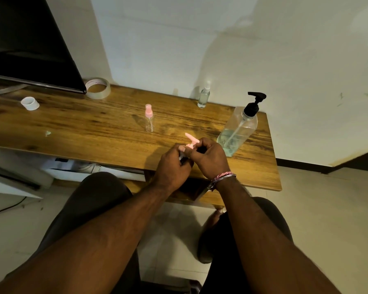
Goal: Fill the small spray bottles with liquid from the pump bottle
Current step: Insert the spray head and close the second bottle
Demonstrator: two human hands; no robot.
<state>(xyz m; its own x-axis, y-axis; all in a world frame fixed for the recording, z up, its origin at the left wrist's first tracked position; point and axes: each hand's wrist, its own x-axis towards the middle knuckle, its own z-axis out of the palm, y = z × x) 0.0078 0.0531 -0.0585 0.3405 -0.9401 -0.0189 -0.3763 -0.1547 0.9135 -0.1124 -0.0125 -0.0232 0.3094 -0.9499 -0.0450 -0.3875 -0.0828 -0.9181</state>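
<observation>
Over the wooden table's (83,128) front edge, my left hand (172,166) is wrapped around a small clear bottle, almost all of it hidden in my fist. My right hand (208,158) pinches the pink spray head (192,141) at that bottle's top; whether the head is screwed on or loose I cannot tell. A large clear pump bottle (238,128) with a black pump stands just right of my hands, about a third full of bluish liquid. A pink-capped small spray bottle (149,118) stands mid-table. A white-capped small spray bottle (204,95) stands near the wall.
A black screen (30,43) stands at the table's back left, with a roll of clear tape (98,88) beside it and a small white cap (30,103) in front. The wall runs behind the table. My knees and the tiled floor are below.
</observation>
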